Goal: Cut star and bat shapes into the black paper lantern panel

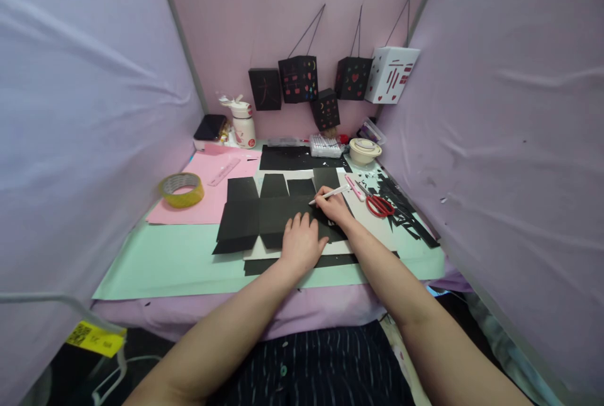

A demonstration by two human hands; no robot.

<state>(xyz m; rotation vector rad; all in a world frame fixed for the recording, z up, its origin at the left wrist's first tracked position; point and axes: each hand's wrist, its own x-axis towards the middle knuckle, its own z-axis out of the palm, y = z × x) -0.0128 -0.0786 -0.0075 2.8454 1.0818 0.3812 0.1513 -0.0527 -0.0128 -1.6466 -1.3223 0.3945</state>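
A black paper cut-out, shaped like an unfolded box with flaps, lies flat on the green mat. My left hand rests palm down on its near right part, fingers together and flat. My right hand is closed around a white pen-like tool, tip pointing left onto the black paper.
Red-handled scissors and a pink craft knife lie right of the paper among black scraps. A yellow tape roll sits on pink paper at left. Paper lanterns hang on the back wall; a bottle and bowl stand behind.
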